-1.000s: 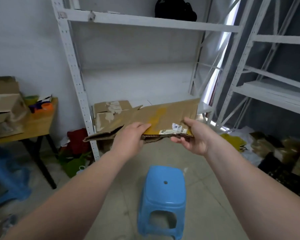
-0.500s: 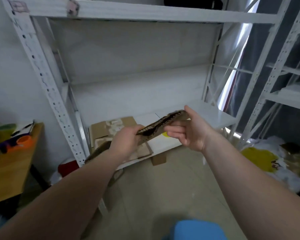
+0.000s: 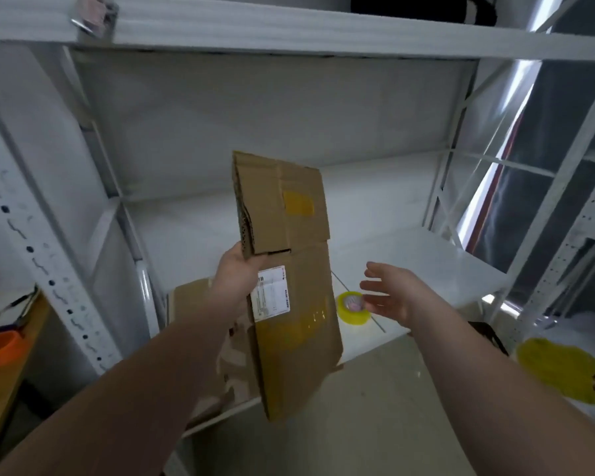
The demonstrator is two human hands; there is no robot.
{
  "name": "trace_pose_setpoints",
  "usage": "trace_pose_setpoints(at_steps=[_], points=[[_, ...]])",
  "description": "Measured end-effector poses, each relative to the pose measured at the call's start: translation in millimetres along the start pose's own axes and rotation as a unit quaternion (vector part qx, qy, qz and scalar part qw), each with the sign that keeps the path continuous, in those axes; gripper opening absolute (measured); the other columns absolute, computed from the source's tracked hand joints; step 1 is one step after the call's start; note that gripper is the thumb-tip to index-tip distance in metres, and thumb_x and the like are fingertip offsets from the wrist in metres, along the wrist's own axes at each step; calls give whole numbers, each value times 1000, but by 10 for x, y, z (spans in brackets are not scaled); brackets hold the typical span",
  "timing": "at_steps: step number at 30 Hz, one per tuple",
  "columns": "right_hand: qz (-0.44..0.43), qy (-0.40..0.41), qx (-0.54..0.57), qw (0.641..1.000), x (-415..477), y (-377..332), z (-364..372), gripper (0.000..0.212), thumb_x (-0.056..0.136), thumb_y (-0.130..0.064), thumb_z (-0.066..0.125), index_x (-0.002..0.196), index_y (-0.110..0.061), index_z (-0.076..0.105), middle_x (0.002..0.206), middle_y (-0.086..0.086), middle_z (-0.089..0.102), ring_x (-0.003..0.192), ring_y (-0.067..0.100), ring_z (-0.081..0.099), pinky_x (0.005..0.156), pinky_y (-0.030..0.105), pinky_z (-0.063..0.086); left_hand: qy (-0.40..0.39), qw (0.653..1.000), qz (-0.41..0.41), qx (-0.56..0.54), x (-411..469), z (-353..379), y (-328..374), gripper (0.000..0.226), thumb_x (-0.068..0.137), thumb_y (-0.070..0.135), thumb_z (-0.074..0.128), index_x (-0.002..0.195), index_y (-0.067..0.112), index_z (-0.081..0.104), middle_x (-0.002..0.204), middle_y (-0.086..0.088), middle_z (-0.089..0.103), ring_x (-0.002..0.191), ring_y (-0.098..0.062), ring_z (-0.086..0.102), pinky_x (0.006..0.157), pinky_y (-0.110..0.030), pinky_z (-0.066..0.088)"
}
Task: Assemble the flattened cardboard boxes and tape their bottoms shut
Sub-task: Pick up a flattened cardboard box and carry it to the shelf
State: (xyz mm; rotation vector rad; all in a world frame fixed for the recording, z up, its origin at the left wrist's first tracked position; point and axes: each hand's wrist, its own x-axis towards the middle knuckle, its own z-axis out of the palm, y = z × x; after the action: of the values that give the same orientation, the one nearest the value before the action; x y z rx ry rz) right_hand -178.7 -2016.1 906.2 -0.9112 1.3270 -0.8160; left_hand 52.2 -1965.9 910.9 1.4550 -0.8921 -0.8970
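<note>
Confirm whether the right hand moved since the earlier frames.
Yes. The right hand released the flattened box and moved rightward, now beside the tape roll on the shelf.

Likely a storeroom, white metal shelving (image 3: pixel 289 32), bare walls, flattened cardboard (image 3: pixel 193 300), tape roll (image 3: pixel 352 309)

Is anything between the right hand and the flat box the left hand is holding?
Nothing visible. The right hand is open beside the flattened box, which the left hand grips upright; only air separates them. The yellow tape roll shows in that gap but lies on the shelf behind.
</note>
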Motion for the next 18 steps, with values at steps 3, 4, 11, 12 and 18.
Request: trace_pose_setpoints(at_steps=[3,4,11,12,18], points=[[-21,27,-62,998,453,-168,-63,42,94,-33,56,128,-8,50,129,12,52,105,28,53,83,40,51,-2,992,-51,-116,499,189,172,24,96,16,57,119,15,57,96,-7,71,67,-19,72,54,-31,57],[-28,40,-93,994,566,-219,-102,45,95,-34,56,131,-8,48,133,12,50,112,28,50,88,41,48,3,987,-67,-143,634,274,225,23,97,15,55,119,14,55,95,-8,69,63,-18,71,49,-29,55],[-23,47,-225,973,1267,-414,-484,71,82,-63,55,137,-19,45,126,3,55,102,24,56,79,38,48,7,968,-157,-193,1396,907,276,11,95,20,58,92,10,55,85,-12,67,70,-27,68,71,-46,56],[-21,61,-220,973,1351,-425,-554,72,83,-63,54,139,-18,43,130,5,53,105,25,55,78,36,46,-4,967,-163,-197,1484,1012,278,12,94,21,58,90,10,55,86,-13,68,73,-28,68,76,-48,54],[10,93,-116,989,1783,-452,-1037,64,76,-61,63,116,-12,59,109,9,66,91,26,67,73,41,59,-62,957,-189,-210,2086,1686,248,26,97,19,54,118,4,59,95,-14,71,67,-26,71,78,-46,54]])
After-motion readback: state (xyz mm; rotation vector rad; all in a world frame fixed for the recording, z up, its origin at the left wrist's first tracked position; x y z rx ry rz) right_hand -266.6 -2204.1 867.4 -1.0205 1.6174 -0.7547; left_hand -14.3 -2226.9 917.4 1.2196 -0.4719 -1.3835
